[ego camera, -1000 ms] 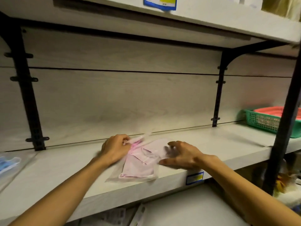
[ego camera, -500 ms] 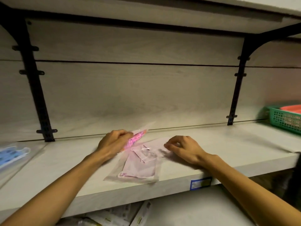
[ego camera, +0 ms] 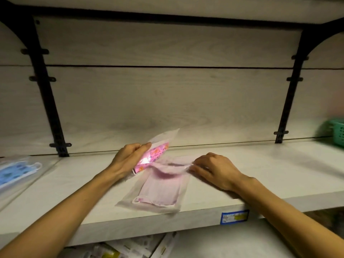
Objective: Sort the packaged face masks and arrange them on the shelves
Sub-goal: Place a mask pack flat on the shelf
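Note:
A plain pale pink mask in a clear packet [ego camera: 160, 194] lies flat on the light wooden shelf [ego camera: 260, 164], near its front edge. My left hand [ego camera: 128, 157] grips a bright pink patterned mask packet [ego camera: 155, 152], tilted up off the shelf at the plain packet's far left corner. My right hand [ego camera: 216, 169] pinches the far right edge of the plain packet with curled fingers. Both forearms reach in from below.
A blue patterned mask packet [ego camera: 16, 172] lies on the shelf section to the left. A green basket [ego camera: 335, 133] stands at the far right. Black brackets [ego camera: 50, 101] rise against the back wall. More packets [ego camera: 130, 248] lie on the lower shelf.
My left hand has lifted the bright pink patterned packet higher, tilting it up. My right hand has gone from lying flat to pinching the plain packet's edge. The camera moved closer and to the left.

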A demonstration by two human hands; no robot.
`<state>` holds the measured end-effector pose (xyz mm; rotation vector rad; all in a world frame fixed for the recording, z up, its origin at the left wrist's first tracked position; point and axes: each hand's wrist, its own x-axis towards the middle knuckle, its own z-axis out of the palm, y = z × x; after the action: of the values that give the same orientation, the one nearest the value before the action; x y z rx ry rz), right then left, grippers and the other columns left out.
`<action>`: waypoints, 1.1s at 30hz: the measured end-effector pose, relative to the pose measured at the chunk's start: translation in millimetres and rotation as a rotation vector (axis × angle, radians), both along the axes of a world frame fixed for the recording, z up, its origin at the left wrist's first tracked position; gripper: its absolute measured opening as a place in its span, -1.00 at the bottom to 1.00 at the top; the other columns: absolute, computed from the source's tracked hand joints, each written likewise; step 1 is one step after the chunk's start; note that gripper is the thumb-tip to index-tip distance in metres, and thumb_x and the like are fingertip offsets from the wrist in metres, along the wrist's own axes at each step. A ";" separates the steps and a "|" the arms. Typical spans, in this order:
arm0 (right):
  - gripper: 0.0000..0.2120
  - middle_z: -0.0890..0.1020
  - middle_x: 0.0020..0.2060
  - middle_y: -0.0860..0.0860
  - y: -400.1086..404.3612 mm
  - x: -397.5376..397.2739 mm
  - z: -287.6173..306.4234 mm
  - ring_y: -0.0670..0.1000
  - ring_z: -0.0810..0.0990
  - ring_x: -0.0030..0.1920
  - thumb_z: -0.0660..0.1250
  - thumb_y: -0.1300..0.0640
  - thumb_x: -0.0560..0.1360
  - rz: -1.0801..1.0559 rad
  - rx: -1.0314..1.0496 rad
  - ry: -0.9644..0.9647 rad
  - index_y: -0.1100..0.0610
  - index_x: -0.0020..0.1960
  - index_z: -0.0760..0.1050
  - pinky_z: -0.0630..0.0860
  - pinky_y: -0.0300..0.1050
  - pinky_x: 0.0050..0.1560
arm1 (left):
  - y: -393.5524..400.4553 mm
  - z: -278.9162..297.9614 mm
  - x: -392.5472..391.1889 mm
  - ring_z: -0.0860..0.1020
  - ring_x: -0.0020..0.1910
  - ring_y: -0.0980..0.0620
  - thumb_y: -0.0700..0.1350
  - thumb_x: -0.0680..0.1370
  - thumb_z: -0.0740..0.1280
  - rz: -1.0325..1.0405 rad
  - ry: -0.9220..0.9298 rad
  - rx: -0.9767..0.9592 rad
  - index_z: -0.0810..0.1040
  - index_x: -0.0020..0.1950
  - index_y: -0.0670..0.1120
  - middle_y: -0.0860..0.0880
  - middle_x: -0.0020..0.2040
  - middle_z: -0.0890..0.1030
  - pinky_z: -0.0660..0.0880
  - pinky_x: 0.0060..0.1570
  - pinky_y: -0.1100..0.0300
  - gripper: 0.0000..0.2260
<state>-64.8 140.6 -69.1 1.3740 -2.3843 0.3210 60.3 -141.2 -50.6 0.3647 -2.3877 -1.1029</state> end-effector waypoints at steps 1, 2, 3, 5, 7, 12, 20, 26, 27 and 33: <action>-0.53 0.71 0.01 -0.05 1.0 -1.9 -0.4 0.01 0.61 -0.06 0.07 -0.25 0.65 -0.012 -0.071 -0.048 0.01 0.10 0.64 0.55 -0.01 -0.07 | 0.5 -0.7 0.1 0.59 -0.21 -0.02 0.45 0.44 0.19 0.026 0.003 -0.077 0.65 -0.15 0.07 0.08 -0.28 0.66 0.48 -0.08 0.05 -0.51; -0.57 0.72 -0.06 -0.01 2.6 -4.3 -0.5 0.04 0.62 -0.12 0.10 -0.18 0.67 -0.025 -0.167 -0.128 0.05 0.05 0.65 0.53 -0.01 -0.10 | 1.9 -1.5 0.8 0.62 -0.16 0.02 0.47 0.41 0.15 0.057 0.009 -0.152 0.65 -0.06 0.09 0.10 -0.21 0.69 0.50 -0.01 0.05 -0.47; -0.60 0.72 -0.11 0.02 4.8 -6.9 -0.3 0.06 0.63 -0.15 0.13 -0.12 0.68 -0.028 -0.280 -0.221 0.09 0.02 0.65 0.52 0.00 -0.12 | 4.6 -1.2 2.5 0.63 -0.10 0.04 0.48 0.41 0.13 0.084 0.012 -0.217 0.65 0.02 0.12 0.13 -0.13 0.70 0.52 0.01 0.06 -0.45; -0.60 0.70 -0.16 0.05 10.1 -10.3 1.9 0.09 0.62 -0.19 0.15 -0.04 0.69 -0.016 -0.482 -0.386 0.19 -0.04 0.64 0.52 0.04 -0.17 | 12.4 3.2 7.4 0.61 -0.03 0.00 0.46 0.44 0.10 0.107 0.002 -0.301 0.62 0.08 0.12 0.14 -0.07 0.67 0.49 -0.03 0.09 -0.45; -0.57 0.62 -0.28 0.04 12.9 -12.9 3.2 0.03 0.51 -0.29 0.13 0.05 0.71 -0.004 -0.639 -0.507 0.26 -0.19 0.54 0.40 0.01 -0.29 | 22.3 9.6 16.2 0.59 -0.10 -0.03 0.48 0.46 0.07 0.068 -0.058 -0.340 0.57 -0.06 0.12 0.13 -0.20 0.62 0.41 -0.19 0.12 -0.49; -0.59 0.49 -0.39 0.01 12.5 -22.7 6.2 0.01 0.38 -0.35 0.09 0.12 0.71 -0.087 -0.872 -0.633 0.22 -0.26 0.45 0.28 -0.08 -0.30 | 65.4 10.6 38.2 0.61 -0.15 0.12 0.70 0.21 0.14 -0.151 -0.510 -0.407 0.49 0.16 0.24 0.13 -0.01 0.65 0.57 -0.26 0.13 -0.26; -0.51 0.66 -0.19 0.13 20.9 -23.3 0.3 0.21 0.63 -0.14 0.06 -0.14 0.68 -0.362 -0.926 -0.720 0.18 -0.14 0.53 0.59 0.20 -0.05 | 62.7 20.1 24.2 0.52 -0.02 -0.02 0.54 0.17 0.24 0.033 -0.656 -0.747 0.43 0.13 0.20 0.12 0.05 0.56 0.50 -0.05 0.04 -0.34; -0.55 0.71 -0.22 0.09 21.6 -15.1 11.0 0.12 0.71 -0.24 0.42 -0.25 0.48 -0.285 -1.074 -0.975 0.17 -0.09 0.58 0.61 0.02 -0.23 | 40.6 34.5 22.0 0.55 -0.41 0.09 0.08 0.30 0.36 -0.048 -0.344 -0.249 0.66 -0.18 0.03 0.04 -0.30 0.64 0.41 -0.43 0.24 -0.80; -0.61 0.72 -0.16 0.10 21.8 -15.1 11.8 0.12 0.73 -0.21 0.50 -0.09 0.47 -0.258 -1.099 -1.033 0.21 0.05 0.57 0.66 0.04 -0.17 | 38.8 35.5 24.6 0.56 -0.44 0.08 -0.01 0.33 0.38 -0.081 -0.279 -0.036 0.69 -0.18 -0.01 -0.01 -0.31 0.65 0.42 -0.46 0.23 -0.84; -0.68 0.72 -0.08 0.15 24.0 -8.9 14.8 0.00 0.74 -0.27 0.36 0.26 0.58 -0.059 -1.111 -1.171 0.29 0.31 0.46 0.62 -0.23 -0.36 | 33.3 30.6 43.0 0.68 -0.25 -0.11 -0.19 0.46 0.36 -0.209 -0.045 0.901 0.60 0.07 -0.20 -0.17 -0.16 0.70 0.64 -0.22 -0.03 -0.79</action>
<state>-73.7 164.5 -54.3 0.5368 -2.0975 2.4668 103.4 -108.0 -20.0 0.4282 -1.8482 -2.2535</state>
